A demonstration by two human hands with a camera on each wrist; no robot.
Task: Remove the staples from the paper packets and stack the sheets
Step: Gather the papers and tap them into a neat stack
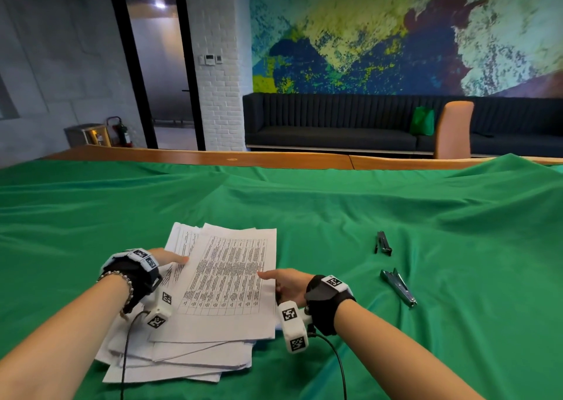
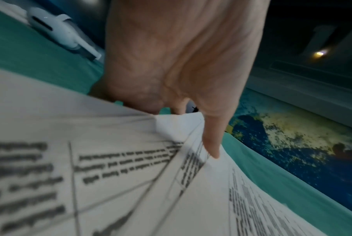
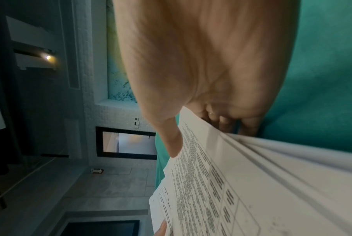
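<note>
Both hands pinch top printed sheets (image 1: 225,278) at frame centre: left hand (image 1: 166,258), right hand (image 1: 285,284); square edges over loose stack (image 1: 182,360) before lowering.

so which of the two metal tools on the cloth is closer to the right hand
The silver tool, lying nearer the person and nearer the right hand. The black tool lies farther back on the cloth.

The printed white paper sheets (image 1: 227,281) are hiding both hands' fingers, their table text blurring beyond reading.
</note>
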